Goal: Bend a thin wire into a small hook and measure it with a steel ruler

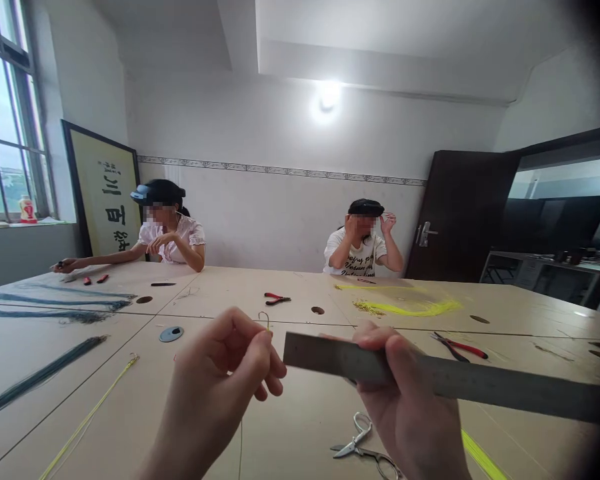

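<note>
My left hand (213, 383) is closed in a pinch on a small fish hook (264, 318), whose bend stands up above the fingertips with a bit of yellow at its shank. A thin line (241, 443) hangs below that hand. My right hand (410, 420) grips a flat steel ruler (500, 385) between thumb and fingers. The ruler's left end is close beside my left fingertips; I cannot tell if they touch. Under my right hand, open scissors (355, 448) lie on the table, partly hidden. Yellow strands (480, 457) run out beside my right wrist.
Two people sit across the table (300, 427). Red-handled pliers (277, 299) lie mid-table, other pliers (460, 348) to the right. Blue-grey strand bundles (45, 373) lie left, yellow line with hooks (95, 407) nearer, and a yellow bundle (420, 307) far right. A round grommet (167, 335) sits left.
</note>
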Available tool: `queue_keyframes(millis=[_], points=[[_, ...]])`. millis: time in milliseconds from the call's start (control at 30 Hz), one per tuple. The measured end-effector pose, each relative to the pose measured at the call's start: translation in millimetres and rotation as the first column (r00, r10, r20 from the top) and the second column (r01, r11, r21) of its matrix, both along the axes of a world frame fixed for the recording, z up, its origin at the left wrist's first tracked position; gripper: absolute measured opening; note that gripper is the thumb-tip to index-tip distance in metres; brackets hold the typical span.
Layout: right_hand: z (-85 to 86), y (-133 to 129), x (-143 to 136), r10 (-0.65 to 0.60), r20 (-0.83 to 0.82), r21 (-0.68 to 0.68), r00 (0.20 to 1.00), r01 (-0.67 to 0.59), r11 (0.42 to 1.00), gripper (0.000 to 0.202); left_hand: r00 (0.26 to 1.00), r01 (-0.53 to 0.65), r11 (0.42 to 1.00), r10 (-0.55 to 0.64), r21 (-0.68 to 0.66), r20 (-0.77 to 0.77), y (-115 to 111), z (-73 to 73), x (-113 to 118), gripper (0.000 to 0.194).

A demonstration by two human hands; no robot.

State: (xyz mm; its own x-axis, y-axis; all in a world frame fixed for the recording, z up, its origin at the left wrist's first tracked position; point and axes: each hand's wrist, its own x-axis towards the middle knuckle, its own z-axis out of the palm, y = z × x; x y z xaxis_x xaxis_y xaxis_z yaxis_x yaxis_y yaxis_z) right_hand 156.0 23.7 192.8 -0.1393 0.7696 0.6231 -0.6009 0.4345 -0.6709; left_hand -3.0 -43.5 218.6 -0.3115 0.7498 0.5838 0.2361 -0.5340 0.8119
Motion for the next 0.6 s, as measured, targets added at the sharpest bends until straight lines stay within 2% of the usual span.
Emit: queue_keyframes(millis=[133,233,333,467,533,600], points=[[6.8,-5.2,12.1,-0.02,0.097,0.085,0.995,0.012,0.996,0.028,0.999,-0.013,1.0,0.013,0.011,-0.034,0.9,-0.5,4.0,0.021],[7.4,-8.3,19.6,-0.094,0.14,0.168,0.986,0.07,0.983,0.031,0.966,-0.164,0.981,0.181,0.106,-0.182,2.8,-7.7,9.5,0.018],[5.3,-10.9,22.4,-0.09,0.182,0.207,0.979,0.051,0.977,0.032,0.876,-0.298,0.916,0.374,0.27,-0.304,3.8,-16.9,15.7,0.016],[2.8,-15.7,19.4,-0.057,0.199,0.183,0.978,0.02,0.983,0.032,0.878,-0.38,0.879,0.441,0.287,-0.188,1.3,-23.9,25.2,0.015],[2.1,-19.0,15.8,-0.037,0.204,0.164,0.978,0.003,0.986,0.033,0.885,-0.422,0.871,0.456,0.249,-0.095,-1.5,-25.0,30.1,0.014],[1.3,-23.0,10.6,0.052,0.191,0.101,0.98,-0.073,0.992,0.024,0.898,-0.432,0.883,0.44,0.182,-0.005,-4.7,-25.1,34.2,0.014]])
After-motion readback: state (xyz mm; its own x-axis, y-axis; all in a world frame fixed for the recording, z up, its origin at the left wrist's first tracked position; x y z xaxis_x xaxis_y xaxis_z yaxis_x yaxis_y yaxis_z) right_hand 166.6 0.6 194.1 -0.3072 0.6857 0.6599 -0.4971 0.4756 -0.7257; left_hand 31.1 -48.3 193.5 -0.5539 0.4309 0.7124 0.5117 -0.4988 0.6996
